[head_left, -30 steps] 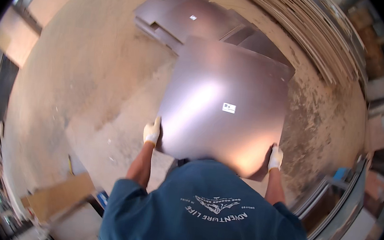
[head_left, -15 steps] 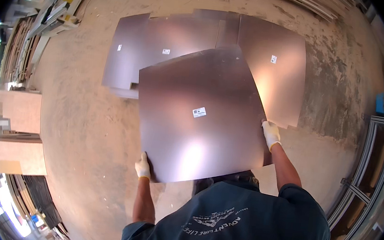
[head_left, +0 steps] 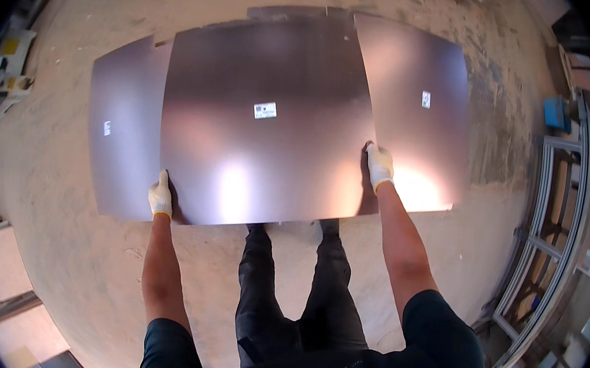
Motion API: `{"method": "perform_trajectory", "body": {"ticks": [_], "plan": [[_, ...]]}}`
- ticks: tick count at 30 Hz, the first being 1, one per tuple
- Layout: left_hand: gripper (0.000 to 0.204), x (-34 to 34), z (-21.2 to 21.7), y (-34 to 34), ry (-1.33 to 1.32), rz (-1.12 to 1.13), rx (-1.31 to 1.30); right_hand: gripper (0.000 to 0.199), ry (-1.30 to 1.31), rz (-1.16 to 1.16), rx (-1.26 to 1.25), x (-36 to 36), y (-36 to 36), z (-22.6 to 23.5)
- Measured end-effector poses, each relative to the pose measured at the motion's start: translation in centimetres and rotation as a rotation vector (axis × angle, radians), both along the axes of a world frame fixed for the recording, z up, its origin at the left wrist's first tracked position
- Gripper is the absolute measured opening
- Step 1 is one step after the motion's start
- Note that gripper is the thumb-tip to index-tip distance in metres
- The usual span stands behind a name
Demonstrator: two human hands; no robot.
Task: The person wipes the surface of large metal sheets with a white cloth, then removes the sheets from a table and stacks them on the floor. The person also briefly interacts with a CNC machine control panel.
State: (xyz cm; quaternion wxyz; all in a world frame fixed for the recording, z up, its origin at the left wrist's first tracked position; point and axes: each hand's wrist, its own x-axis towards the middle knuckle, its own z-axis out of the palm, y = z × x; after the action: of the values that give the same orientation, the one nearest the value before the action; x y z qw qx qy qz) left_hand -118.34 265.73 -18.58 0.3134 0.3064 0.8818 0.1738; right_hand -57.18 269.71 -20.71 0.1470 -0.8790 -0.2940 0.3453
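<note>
Both hands gloved in white, each clamped on a side edge of one large brown sheet [head_left: 265, 123]. Left hand [head_left: 160, 197] gripping the sheet's lower left corner, fingers curled round the edge, thumb up along the side. Right hand [head_left: 380, 166] closed on the right edge, somewhat higher than the left, fingers wrapped over the rim. Sheet held flat and nearly level between the two hands, out in front of the body, glossy, with bright glare patches near each hand and a small white label [head_left: 265, 110] about midway between them, a little farther out.

Below the held sheet, flat on the floor [head_left: 51, 245]: a second brown sheet [head_left: 116, 144] showing just beyond the left hand, its own small label near its outer side; a third brown sheet [head_left: 422, 104] beyond and outside the right hand, also labelled, with strong glare just beside the right wrist. Whether the held sheet touches the lower ones cannot be told.

Dark trouser legs [head_left: 299, 285] straight down between the forearms, feet hidden at the sheet's near edge. Dusty, sandy floor all round. Well outside the right hand, a grey metal frame [head_left: 556, 233]; beyond it, a blue box [head_left: 555, 112].
</note>
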Motion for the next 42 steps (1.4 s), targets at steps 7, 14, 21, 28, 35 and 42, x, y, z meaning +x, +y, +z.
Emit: {"method": "perform_trajectory", "body": {"ticks": [7, 14, 21, 28, 35, 42], "plan": [[0.08, -1.1, -4.0, 2.6, 0.162, -0.46, -0.532, 0.051, -0.315, 0.295, -0.19, -5.2, -1.9, -0.2], [0.075, 2.8, -7.2, 7.3, -0.045, -0.28, -0.176, 0.071, -0.224, 0.865, -0.285, -14.3, -8.8, -3.2], [0.077, 0.2, -8.3, 6.3, -0.438, -0.168, -0.12, 0.065, -0.098, 0.722, -0.101, -9.7, -11.1, -4.2], [0.073, 8.3, -4.1, 5.9, 0.316, -0.514, -0.15, 0.04, 0.262, 0.41, -0.227, -6.7, -24.3, 2.1], [0.026, 27.0, -3.6, -13.1, -0.546, -1.631, -0.532, 0.039, 0.542, 0.418, -0.443, -8.3, -41.5, 11.1], [0.042, 52.2, 8.6, -27.9, -1.303, -0.745, -1.648, 0.039, 1.156, -0.296, 0.004, 0.8, -44.2, 22.9]]}}
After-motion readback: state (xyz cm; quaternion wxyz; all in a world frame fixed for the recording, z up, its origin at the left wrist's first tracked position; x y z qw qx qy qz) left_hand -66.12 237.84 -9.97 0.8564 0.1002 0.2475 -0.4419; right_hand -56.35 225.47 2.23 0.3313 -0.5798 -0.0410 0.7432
